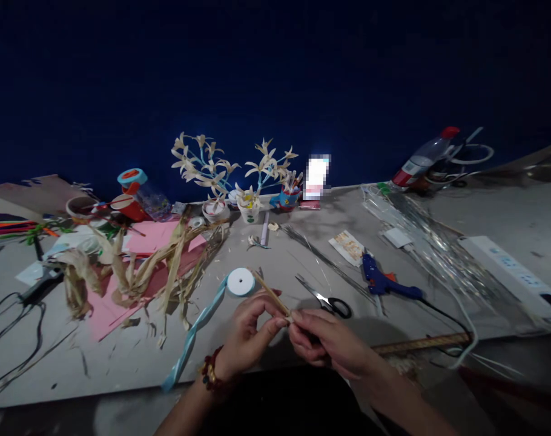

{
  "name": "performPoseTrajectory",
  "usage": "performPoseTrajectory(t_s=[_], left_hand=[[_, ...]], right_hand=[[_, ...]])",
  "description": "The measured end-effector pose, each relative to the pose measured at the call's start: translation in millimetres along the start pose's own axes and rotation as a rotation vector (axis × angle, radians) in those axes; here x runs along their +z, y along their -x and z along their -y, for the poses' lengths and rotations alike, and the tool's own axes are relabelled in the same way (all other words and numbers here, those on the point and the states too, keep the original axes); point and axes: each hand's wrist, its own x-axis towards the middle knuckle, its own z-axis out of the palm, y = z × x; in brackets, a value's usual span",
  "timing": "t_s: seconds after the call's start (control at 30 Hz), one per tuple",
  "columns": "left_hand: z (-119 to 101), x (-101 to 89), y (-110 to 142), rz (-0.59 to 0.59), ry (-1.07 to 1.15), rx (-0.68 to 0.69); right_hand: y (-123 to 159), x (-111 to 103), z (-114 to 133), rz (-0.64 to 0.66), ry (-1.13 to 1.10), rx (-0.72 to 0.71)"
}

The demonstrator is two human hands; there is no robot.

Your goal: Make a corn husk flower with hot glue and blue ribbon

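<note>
A thin tan strip [272, 293], which looks like dried corn husk, slants up and left from between my fingertips. My left hand [252, 330], with a beaded bracelet at the wrist, pinches the strip's lower end between thumb and finger. Right beside it, my right hand [318, 336] is closed on the same end, fingers curled under. Just behind my left hand lies a white spool [240, 282] with light blue ribbon [194, 335] trailing to the table's front edge. Black-handled scissors [332, 304] lie partly open beyond my right hand.
Corn husks [130, 272] lie on pink paper [103, 309] at left. Husk flowers [212, 163] stand in small pots behind. A blue glue gun [384, 281], wires [323, 257], a power strip [507, 272] and a tilted bottle [421, 160] occupy the right side. A lit phone [316, 178] stands at the back.
</note>
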Motion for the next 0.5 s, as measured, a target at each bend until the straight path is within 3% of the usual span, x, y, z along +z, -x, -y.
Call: performPoseTrajectory(t_s=[0.13,0.37,0.5], left_hand=[[0.5,-1.2,-3.3,0.011,0.047,-0.025],[8.6,-11.1,-2.6,0.015,-0.072,-0.046],[10.1,-11.3,-2.1,-0.022,-0.111,-0.039]], right_hand=[[2.0,-2.1,2.0,0.046,-0.091,0.006],[11.8,-8.7,16.2,-0.138,0.016,-0.152],[10.7,-7.3,15.8,-0.147,0.006,-0.149]])
